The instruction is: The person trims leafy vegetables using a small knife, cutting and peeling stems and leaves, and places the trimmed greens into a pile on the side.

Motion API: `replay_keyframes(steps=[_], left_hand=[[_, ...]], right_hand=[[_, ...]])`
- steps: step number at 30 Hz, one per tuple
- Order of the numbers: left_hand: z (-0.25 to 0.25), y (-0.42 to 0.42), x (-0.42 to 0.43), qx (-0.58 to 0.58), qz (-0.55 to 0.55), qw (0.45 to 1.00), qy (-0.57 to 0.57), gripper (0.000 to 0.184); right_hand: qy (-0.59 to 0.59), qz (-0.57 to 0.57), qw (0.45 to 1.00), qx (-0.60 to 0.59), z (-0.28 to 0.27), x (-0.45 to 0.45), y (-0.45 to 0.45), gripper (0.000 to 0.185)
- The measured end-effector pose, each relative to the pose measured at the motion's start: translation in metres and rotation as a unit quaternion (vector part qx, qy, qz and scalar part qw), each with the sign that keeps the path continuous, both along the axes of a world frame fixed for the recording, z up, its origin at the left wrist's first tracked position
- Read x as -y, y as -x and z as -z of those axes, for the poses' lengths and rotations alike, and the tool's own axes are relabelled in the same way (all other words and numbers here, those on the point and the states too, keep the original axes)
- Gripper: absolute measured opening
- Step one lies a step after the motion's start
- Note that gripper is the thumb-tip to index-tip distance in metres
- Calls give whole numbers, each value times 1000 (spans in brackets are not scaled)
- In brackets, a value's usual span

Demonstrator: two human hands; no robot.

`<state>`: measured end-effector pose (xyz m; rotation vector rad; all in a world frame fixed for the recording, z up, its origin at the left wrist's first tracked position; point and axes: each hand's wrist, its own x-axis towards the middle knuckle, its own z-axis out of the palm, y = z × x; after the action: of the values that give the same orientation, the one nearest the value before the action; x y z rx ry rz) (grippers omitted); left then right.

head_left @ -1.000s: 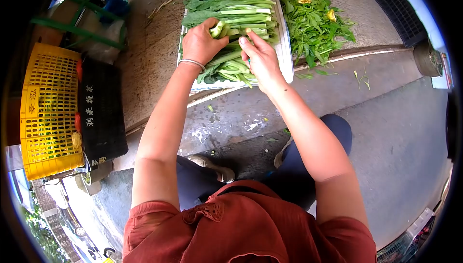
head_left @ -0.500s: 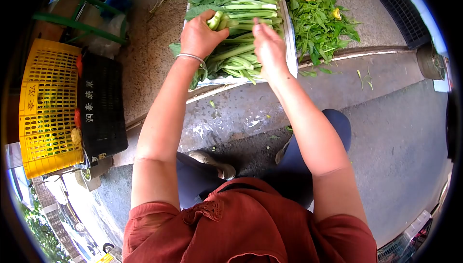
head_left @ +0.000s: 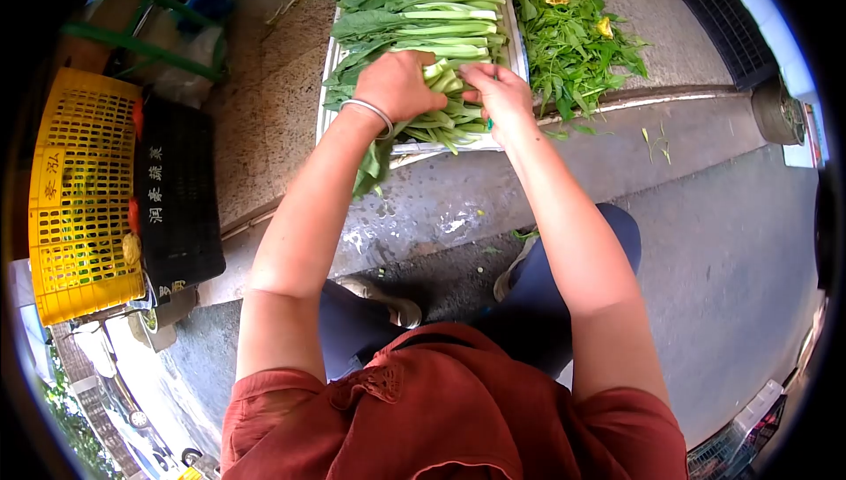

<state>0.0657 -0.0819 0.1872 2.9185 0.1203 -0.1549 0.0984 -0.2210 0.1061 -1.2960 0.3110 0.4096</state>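
Observation:
A white-edged tray carries rows of choy sum, dark leaves on the left and pale cut stalks on the right. Over its near end, my left hand is wrapped round a bunch of choy sum stalks, with leaves trailing below the wrist. My right hand is closed at the cut ends of that bunch, its thumb and fingers drawn together. A small teal bit shows under the right fingers; what it belongs to is hidden.
Loose leafy greens lie on the ledge right of the tray. To the left stand a yellow crate and a black crate. Another black crate and a round pot-like container are at the far right.
My left hand has moved right and nearer me with the stalks, turning their ends toward the right hand. My right hand has lowered slightly and its fingers have come to the stalk ends.

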Motion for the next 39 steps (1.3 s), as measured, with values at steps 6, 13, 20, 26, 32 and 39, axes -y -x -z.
replay_keyframes(steps=[6, 13, 20, 26, 32, 39], left_hand=[[9, 17, -26, -24, 25, 902, 431, 39], [2, 41, -41, -27, 71, 885, 459, 32], [10, 77, -45, -36, 10, 817, 576, 34], [11, 98, -60, -66, -44, 774, 629, 37], [10, 107, -69, -78, -24, 775, 627, 38], [14, 110, -75, -106, -24, 781, 614, 41]], right_hand=[[-50, -104, 973, 200, -40, 9, 14, 22], [-46, -198, 944, 261, -54, 14, 33, 25], [-60, -269, 918, 286, -63, 17, 44, 30], [13, -353, 857, 374, -56, 14, 61, 46], [38, -388, 838, 381, -52, 8, 65, 41], [29, -403, 845, 352, -45, 3, 66, 35]])
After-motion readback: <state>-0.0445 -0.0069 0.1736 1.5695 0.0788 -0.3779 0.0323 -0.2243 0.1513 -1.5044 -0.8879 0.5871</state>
